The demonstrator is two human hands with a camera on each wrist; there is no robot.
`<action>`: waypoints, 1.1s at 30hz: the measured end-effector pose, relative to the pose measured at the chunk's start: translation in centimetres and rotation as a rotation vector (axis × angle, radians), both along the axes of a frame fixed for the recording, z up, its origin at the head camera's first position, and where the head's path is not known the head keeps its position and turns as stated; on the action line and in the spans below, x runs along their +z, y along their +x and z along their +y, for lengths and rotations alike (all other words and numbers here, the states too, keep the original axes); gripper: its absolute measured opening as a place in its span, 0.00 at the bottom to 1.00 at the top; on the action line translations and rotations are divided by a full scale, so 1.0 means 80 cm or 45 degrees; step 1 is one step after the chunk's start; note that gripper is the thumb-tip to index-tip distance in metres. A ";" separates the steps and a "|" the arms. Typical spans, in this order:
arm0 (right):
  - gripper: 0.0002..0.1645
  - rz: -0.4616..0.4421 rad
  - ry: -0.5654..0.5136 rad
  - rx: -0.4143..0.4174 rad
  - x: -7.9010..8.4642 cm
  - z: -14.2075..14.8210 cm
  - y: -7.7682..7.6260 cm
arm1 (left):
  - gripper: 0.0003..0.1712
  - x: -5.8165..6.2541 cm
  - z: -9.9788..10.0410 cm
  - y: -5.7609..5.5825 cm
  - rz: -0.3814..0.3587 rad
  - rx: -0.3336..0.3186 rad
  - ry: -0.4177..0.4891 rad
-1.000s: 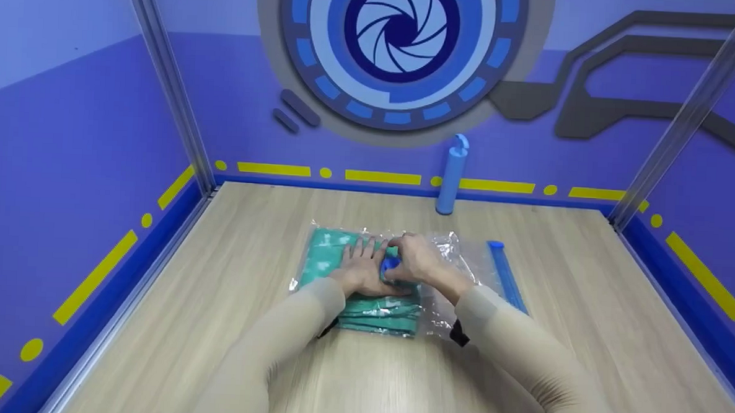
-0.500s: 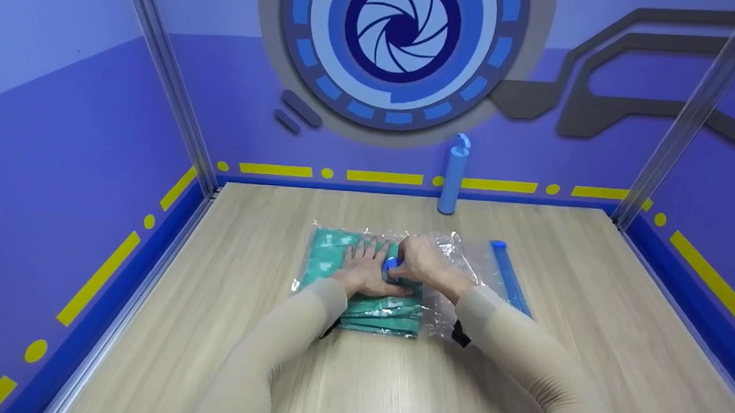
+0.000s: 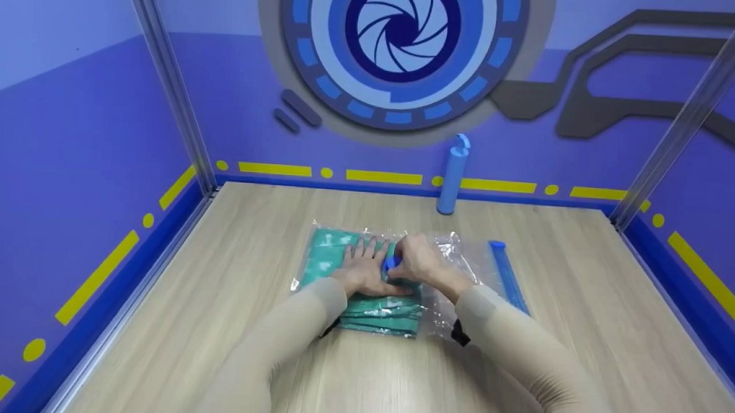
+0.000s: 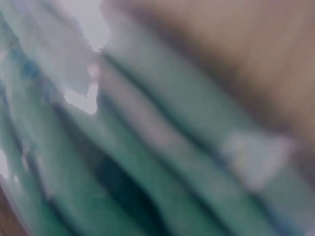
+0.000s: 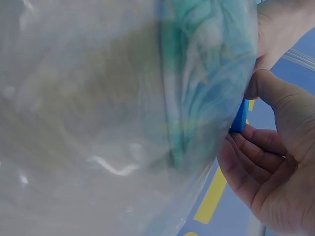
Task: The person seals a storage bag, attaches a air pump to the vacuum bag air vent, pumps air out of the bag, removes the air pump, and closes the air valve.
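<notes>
Pale wood-grain surface (image 3: 249,226), walled at the back and both sides. Back wall (image 3: 223,101) purple-blue, paler above; low along it runs a line of yellow dashes and dots (image 3: 383,177). Large round emblem (image 3: 402,25) with a shutter-like centre sits high over the middle of the back edge, and grey angular bands (image 3: 632,107) spread to its right. Left wall (image 3: 65,174) and right wall (image 3: 702,221) carry the same yellow marking. Metal posts (image 3: 171,80) rise at the two back corners.

From my distant station I have a transparent bag (image 3: 469,260) lying flat about midway between the left and right edges. Folded green fabric (image 3: 325,251) with pale patches fills its left part. Blue zip strip (image 3: 509,278) runs down the end toward the right edge, its slider (image 3: 497,244) at the far end. Blue pump (image 3: 452,179) stands upright by the back edge, a little right of its middle.

Left hand (image 3: 366,273): palm down on the bag over the fabric, fingers straight and spread. Right hand (image 3: 418,258): just beside it, fingers and thumb pinching a partly hidden blue cap (image 3: 392,263) on the bag; my right wrist view shows blue between them. Beige sleeves (image 3: 287,333) reach in from the front. Left wrist view is blurred: fabric folds under shiny film, wood beyond.
</notes>
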State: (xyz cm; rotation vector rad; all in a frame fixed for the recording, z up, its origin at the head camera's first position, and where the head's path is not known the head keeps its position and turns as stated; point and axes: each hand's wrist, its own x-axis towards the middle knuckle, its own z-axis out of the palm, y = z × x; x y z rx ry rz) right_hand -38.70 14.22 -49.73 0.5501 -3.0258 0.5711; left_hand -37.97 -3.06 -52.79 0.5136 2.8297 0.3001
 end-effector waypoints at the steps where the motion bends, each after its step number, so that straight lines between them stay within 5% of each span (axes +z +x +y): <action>1: 0.15 0.009 -0.004 0.009 0.000 0.000 0.000 | 0.77 0.000 0.000 0.000 0.000 -0.004 0.000; 25: 0.26 0.002 -0.101 0.002 0.028 0.033 0.002 | 0.78 0.003 0.000 0.001 0.005 0.003 -0.008; 33: 0.21 0.048 -0.092 0.005 0.035 0.051 -0.001 | 0.79 0.003 0.000 0.002 -0.021 0.011 -0.005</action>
